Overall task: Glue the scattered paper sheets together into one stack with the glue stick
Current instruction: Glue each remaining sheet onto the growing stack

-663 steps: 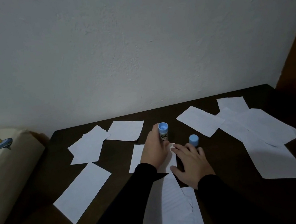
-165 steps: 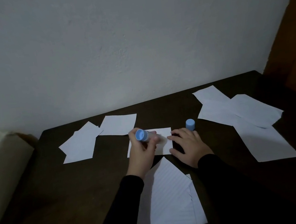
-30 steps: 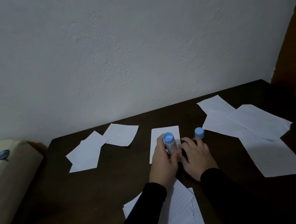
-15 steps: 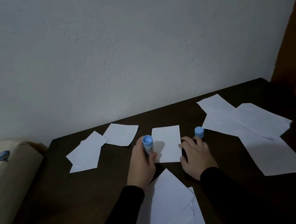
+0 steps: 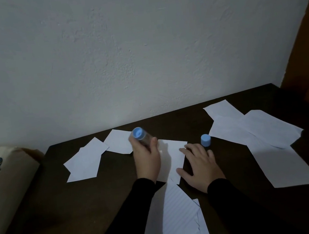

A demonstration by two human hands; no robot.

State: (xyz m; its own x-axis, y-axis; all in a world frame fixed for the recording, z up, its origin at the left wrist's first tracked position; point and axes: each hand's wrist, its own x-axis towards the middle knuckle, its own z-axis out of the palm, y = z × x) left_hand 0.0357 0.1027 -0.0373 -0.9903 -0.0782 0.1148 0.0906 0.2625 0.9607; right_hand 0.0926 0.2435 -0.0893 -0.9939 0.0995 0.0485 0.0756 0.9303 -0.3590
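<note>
My left hand (image 5: 148,160) grips the glue stick (image 5: 141,137), a clear tube with a blue end tilted up and to the left, at the left edge of the middle white sheet (image 5: 172,158). Flat on that sheet's right edge lies my right hand (image 5: 200,164), fingers spread and pressing it to the dark table (image 5: 45,219). The blue cap (image 5: 205,140) stands upright just beyond my right fingertips. More white sheets lie at the back left (image 5: 85,162), beside them (image 5: 119,144), and overlapping at the right (image 5: 258,134).
Lined sheets (image 5: 180,221) lie between my forearms at the near edge. A long sheet (image 5: 282,166) reaches toward the right front. A cream box (image 5: 3,187) with a blue sticker stands off the table's left side. A pale wall runs behind; brown wood stands at right.
My left hand has carried the glue stick from the sheet's lower part up along its left edge and tipped it leftward. The right hand keeps pressing the sheet. The cap has not moved.
</note>
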